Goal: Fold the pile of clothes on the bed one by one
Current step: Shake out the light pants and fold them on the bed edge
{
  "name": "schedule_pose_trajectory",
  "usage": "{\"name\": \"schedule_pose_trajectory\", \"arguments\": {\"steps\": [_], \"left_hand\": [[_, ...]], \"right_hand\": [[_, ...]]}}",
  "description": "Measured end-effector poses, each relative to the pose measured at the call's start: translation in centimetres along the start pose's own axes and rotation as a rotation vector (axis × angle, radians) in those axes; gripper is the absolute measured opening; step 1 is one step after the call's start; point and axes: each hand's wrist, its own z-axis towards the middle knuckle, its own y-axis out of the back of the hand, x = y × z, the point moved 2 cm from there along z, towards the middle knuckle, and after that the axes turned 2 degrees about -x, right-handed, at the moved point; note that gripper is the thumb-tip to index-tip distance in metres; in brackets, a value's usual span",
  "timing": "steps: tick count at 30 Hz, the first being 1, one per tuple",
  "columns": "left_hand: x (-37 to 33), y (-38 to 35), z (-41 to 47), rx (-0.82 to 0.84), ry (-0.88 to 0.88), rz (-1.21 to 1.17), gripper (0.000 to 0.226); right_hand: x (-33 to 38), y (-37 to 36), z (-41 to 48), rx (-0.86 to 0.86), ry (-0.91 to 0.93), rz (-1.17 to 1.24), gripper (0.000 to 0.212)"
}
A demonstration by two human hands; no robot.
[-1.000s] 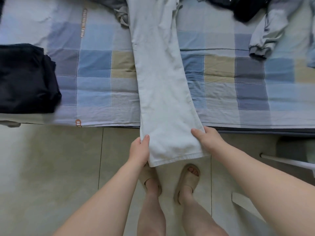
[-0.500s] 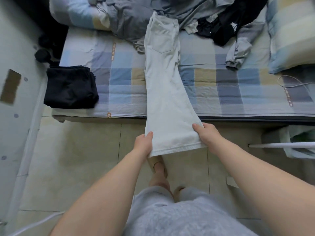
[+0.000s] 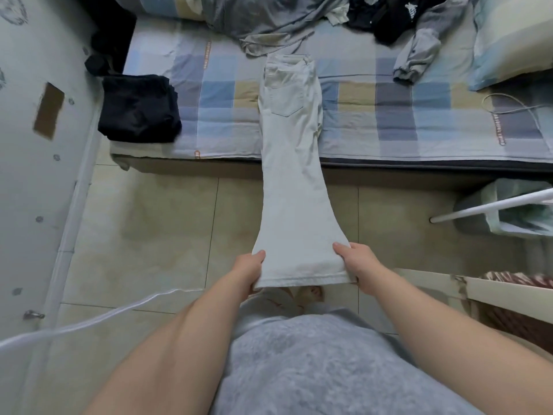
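Pale off-white trousers (image 3: pixel 291 175), folded leg on leg, stretch from the checked bed (image 3: pixel 389 121) out over the floor. Their waist with a back pocket lies flat on the sheet; the hems hang in the air. My left hand (image 3: pixel 249 269) grips the left corner of the hem. My right hand (image 3: pixel 356 262) grips the right corner. A heap of unfolded grey and black clothes (image 3: pixel 314 16) lies along the far side of the bed. A folded black garment (image 3: pixel 137 109) sits at the bed's left front corner.
A pillow (image 3: pixel 514 40) lies at the right end of the bed, with a thin cable (image 3: pixel 508 106) in front of it. White wall (image 3: pixel 36 145) runs along the left. A white rod (image 3: pixel 490 205), a bin and a table edge (image 3: pixel 502 287) stand on the right of the tiled floor.
I have stepped back from the bed, pulling the trousers toward me. The waist has slid clear of the clothes heap and most of the legs now span the floor gap. Both hands keep their grip.
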Motion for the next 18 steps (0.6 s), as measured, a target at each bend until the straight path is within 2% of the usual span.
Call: {"name": "schedule_pose_trajectory", "arguments": {"steps": [5,10,14,18], "left_hand": [[-2.6,-0.3,-1.2,-0.006,-0.039,-0.123,0.036],[-7.9,-0.5,-0.9,-0.011,-0.093,-0.281,0.032],[-14.4,-0.6,0.8,-0.013,-0.156,-0.374,0.021],[-23.3,0.2,4.0,-0.025,-0.215,-0.46,0.023]], "right_hand": [[2.6,0.8,-0.3,-0.011,0.059,0.06,0.017],[8.9,1.4,0.6,-0.036,0.126,0.107,0.014],[15.9,1.3,2.9,-0.083,0.173,0.092,0.016],[23.9,0.3,7.0,-0.092,0.177,0.091,0.031]]}}
